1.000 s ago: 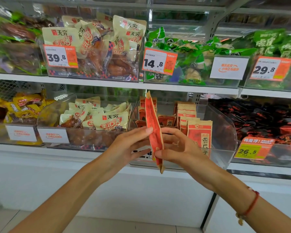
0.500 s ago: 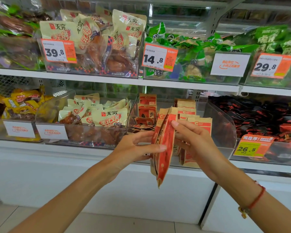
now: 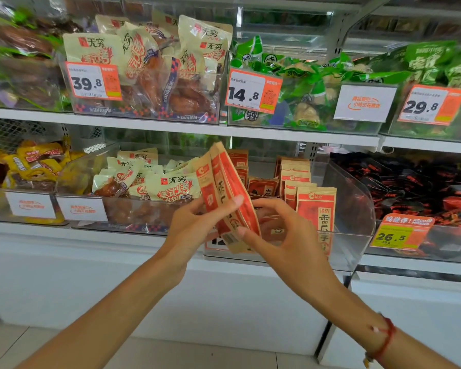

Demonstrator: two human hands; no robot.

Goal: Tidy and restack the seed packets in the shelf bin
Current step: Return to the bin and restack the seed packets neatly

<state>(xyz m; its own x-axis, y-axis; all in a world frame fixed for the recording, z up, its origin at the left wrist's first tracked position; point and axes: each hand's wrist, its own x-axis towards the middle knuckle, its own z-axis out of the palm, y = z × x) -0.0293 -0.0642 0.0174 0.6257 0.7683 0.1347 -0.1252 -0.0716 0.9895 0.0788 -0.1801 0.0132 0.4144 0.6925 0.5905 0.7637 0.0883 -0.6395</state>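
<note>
1. We've got a small bunch of red-and-tan seed packets (image 3: pixel 225 193) in front of the clear shelf bin (image 3: pixel 357 209), tilted with tops leaning left.
2. Our left hand (image 3: pixel 194 227) grips them, thumb across the front.
3. Our right hand (image 3: pixel 280 233) pinches the bunch's lower right edge.
4. More packets (image 3: pixel 316 209) stand upright in the bin.
</note>
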